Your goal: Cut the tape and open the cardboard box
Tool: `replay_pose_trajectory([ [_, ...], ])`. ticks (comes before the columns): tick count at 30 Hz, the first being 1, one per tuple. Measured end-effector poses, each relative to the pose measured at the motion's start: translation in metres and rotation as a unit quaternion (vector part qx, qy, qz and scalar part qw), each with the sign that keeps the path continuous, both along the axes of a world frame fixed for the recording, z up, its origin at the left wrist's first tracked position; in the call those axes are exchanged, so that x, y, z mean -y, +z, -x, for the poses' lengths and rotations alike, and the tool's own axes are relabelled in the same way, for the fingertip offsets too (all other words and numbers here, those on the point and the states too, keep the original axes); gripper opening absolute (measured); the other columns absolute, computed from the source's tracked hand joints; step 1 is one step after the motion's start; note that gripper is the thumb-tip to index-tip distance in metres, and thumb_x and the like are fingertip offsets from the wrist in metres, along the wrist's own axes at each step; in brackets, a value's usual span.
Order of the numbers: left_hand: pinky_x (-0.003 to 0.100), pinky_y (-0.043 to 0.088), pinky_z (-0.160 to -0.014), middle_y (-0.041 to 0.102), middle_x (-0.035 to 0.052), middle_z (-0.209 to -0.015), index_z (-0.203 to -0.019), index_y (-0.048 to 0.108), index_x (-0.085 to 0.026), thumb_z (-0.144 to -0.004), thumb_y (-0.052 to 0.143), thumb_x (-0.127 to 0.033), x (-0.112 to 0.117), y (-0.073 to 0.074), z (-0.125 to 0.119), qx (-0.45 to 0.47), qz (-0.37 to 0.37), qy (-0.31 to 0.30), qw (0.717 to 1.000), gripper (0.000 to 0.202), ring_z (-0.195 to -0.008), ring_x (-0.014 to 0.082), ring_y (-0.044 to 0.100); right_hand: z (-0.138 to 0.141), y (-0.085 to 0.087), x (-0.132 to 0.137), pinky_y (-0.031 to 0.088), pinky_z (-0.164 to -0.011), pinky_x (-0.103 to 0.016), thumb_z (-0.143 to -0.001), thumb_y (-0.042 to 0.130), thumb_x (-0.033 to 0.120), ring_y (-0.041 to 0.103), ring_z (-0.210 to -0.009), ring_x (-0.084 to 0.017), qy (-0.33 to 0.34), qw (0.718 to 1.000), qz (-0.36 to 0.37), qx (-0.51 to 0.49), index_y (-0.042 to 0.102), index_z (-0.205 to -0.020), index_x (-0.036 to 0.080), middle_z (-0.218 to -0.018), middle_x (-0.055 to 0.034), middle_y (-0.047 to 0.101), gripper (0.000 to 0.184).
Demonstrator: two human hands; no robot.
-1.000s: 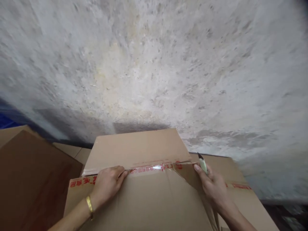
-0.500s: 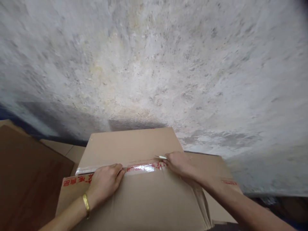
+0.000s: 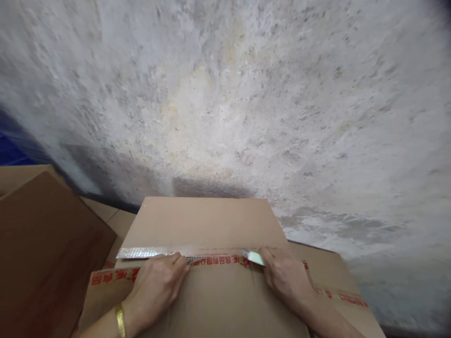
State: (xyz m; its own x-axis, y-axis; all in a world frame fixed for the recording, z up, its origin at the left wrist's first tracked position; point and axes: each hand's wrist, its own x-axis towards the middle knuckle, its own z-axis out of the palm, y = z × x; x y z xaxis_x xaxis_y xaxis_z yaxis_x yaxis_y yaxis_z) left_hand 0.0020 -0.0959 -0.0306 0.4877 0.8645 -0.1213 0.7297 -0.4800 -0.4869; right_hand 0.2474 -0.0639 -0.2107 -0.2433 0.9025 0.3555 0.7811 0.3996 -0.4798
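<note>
A brown cardboard box (image 3: 211,300) lies in front of me, its top seam sealed with clear tape (image 3: 211,259) printed in red characters. My left hand (image 3: 157,286), with a gold bangle on the wrist, presses flat on the near flap, fingertips at the seam. My right hand (image 3: 287,278) is closed around a small pale-green utility knife (image 3: 254,257), whose tip rests on the tape at the seam's right part. The far flap (image 3: 207,223) lies flat behind the seam.
A rough grey-white concrete wall (image 3: 225,103) rises right behind the box. Another brown cardboard box (image 3: 42,253) stands at the left. A further taped carton (image 3: 338,286) sits under my right wrist. Something blue (image 3: 10,152) shows at the far left.
My right hand swung the knife from the box's right corner in over the seam and now holds it flat on the tape. The lifted right flap corner is pressed down. My left hand stayed put.
</note>
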Motion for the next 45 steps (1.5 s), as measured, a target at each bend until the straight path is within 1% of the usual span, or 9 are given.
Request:
replay_pose_trajectory([
  [5, 0.031, 0.028, -0.051, 0.055, -0.0005, -0.057, -0.067, 0.051, -0.021, -0.098, 0.033, -0.019, 0.005, 0.003, -0.003, 0.048, -0.05, -0.072, 0.995, 0.035, -0.049, 0.0171, 0.052, 0.0, -0.003, 0.007, 0.027, -0.06, -0.03, -0.076, 0.042, -0.004, 0.05, -0.054, -0.016, -0.023, 0.983, -0.175, -0.047, 0.055, -0.063, 0.02, -0.057, -0.0003, 0.057, 0.03],
  [20, 0.031, 0.026, -0.053, 0.054, 0.0007, -0.062, -0.069, 0.051, -0.02, -0.094, 0.038, -0.009, 0.011, 0.009, -0.011, 0.115, -0.032, -0.101, 0.988, 0.03, -0.055, 0.0159, 0.044, -0.007, 0.008, 0.016, 0.028, -0.062, -0.03, -0.08, 0.037, -0.004, 0.046, -0.057, -0.018, -0.013, 0.973, -0.231, -0.012, 0.042, -0.073, 0.021, -0.061, -0.0005, 0.052, 0.026],
  [27, 0.03, 0.03, -0.052, 0.054, 0.0009, -0.06, -0.065, 0.052, -0.02, -0.093, 0.035, -0.008, 0.019, 0.01, -0.014, 0.107, -0.031, -0.096, 0.989, 0.035, -0.053, 0.0149, 0.046, -0.009, 0.006, 0.021, 0.03, -0.064, -0.03, -0.082, 0.037, -0.003, 0.049, -0.058, -0.017, -0.001, 0.975, -0.222, 0.003, 0.046, -0.076, 0.02, -0.064, -0.001, 0.057, 0.026],
  [29, 0.03, 0.033, -0.053, 0.057, 0.0019, -0.061, -0.067, 0.056, -0.019, -0.093, 0.035, -0.009, 0.017, 0.009, -0.012, 0.066, -0.004, -0.052, 0.996, 0.035, -0.055, 0.0159, 0.05, -0.008, 0.003, 0.019, 0.031, -0.064, -0.03, -0.08, 0.039, -0.004, 0.052, -0.058, -0.016, 0.004, 0.98, -0.199, 0.024, 0.05, -0.076, 0.019, -0.066, -0.002, 0.06, 0.026],
  [31, 0.029, 0.037, -0.056, 0.062, 0.0036, -0.067, -0.073, 0.061, -0.019, -0.093, 0.036, -0.014, 0.006, 0.01, -0.016, 0.009, 0.037, 0.043, 0.998, 0.032, -0.059, 0.0175, 0.056, -0.005, 0.002, 0.014, 0.033, -0.063, -0.03, -0.078, 0.043, -0.004, 0.056, -0.06, -0.016, 0.012, 0.987, -0.153, 0.052, 0.054, -0.074, 0.019, -0.067, -0.0028, 0.062, 0.026],
  [35, 0.03, 0.044, -0.064, 0.071, 0.0105, -0.082, -0.085, 0.069, -0.016, -0.09, 0.049, -0.041, -0.041, 0.021, -0.039, -0.088, 0.202, 0.239, 0.946, 0.033, -0.077, 0.0244, 0.066, -0.001, 0.011, -0.007, 0.031, -0.057, -0.029, -0.082, 0.048, 0.001, 0.063, -0.065, -0.017, 0.045, 0.993, 0.012, 0.106, 0.064, -0.078, 0.019, -0.069, -0.004, 0.067, 0.024],
  [37, 0.029, 0.043, -0.061, 0.071, 0.012, -0.08, -0.081, 0.071, -0.015, -0.081, 0.056, -0.055, -0.065, 0.024, -0.052, -0.114, 0.291, 0.274, 0.909, 0.042, -0.077, 0.0263, 0.067, 0.001, 0.019, -0.018, 0.03, -0.056, -0.029, -0.085, 0.047, 0.004, 0.066, -0.07, -0.018, 0.073, 0.985, 0.102, 0.115, 0.068, -0.085, 0.019, -0.075, -0.0059, 0.07, 0.025],
  [40, 0.028, 0.038, -0.054, 0.07, 0.0101, -0.075, -0.076, 0.071, -0.015, -0.072, 0.063, -0.06, -0.084, 0.018, -0.058, -0.097, 0.327, 0.324, 0.883, 0.046, -0.07, 0.025, 0.065, 0.003, 0.03, -0.03, 0.031, -0.058, -0.029, -0.089, 0.041, 0.008, 0.069, -0.08, -0.021, 0.1, 0.966, 0.22, 0.092, 0.069, -0.094, 0.018, -0.087, -0.0091, 0.073, 0.03],
  [45, 0.027, 0.038, -0.056, 0.071, 0.008, -0.078, -0.072, 0.07, -0.018, -0.071, 0.065, -0.047, -0.079, -0.002, -0.046, -0.034, 0.282, 0.335, 0.898, 0.03, -0.072, 0.0237, 0.066, 0.014, 0.032, -0.036, 0.031, -0.061, -0.029, -0.094, 0.035, 0.015, 0.069, -0.087, -0.022, 0.104, 0.95, 0.293, 0.036, 0.067, -0.098, 0.017, -0.096, -0.011, 0.073, 0.032],
])
